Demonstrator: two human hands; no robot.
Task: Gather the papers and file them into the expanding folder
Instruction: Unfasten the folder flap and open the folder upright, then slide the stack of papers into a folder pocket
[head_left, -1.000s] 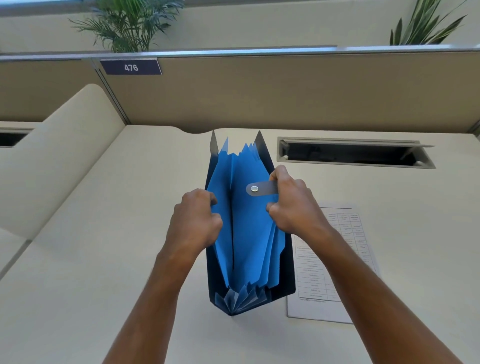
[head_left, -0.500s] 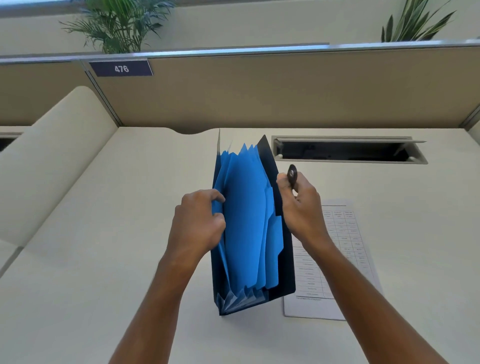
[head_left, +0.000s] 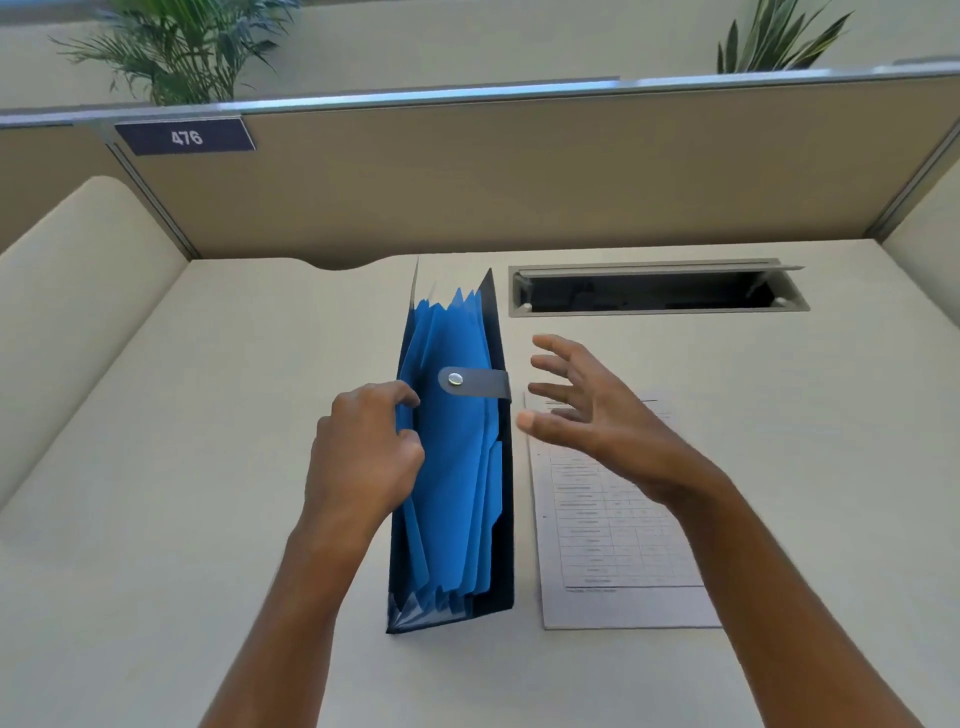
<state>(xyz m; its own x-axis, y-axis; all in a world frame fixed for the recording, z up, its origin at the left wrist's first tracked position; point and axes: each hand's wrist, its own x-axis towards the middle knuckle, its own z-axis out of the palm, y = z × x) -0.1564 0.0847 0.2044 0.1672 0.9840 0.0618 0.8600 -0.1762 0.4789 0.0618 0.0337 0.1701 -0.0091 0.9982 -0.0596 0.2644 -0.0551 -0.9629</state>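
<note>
One printed sheet (head_left: 618, 525) beside upright expanding folder (head_left: 457, 467).

Left hand (head_left: 363, 447) curled, fingers pinched closed, forearm reaching forward. Right hand (head_left: 587, 410) raised, palm turned left, fingers spread, gripping nothing.

Bright, even light is falling from above, leaving the pale cream worktop (head_left: 156, 519) evenly lit with no harsh glare. A soft shadow is lying under the upright dark navy expanding folder with blue dividers (head_left: 457, 467), at its near end. The open right hand (head_left: 587, 415) is smearing with motion blur at the fingertips, while the left hand (head_left: 363, 452) is showing sharper. Print on the white paper sheet (head_left: 613, 545) is reading too soft to make out. Wide-angle distortion is bending the beige partition panel (head_left: 519, 171) towards the edges.
</note>
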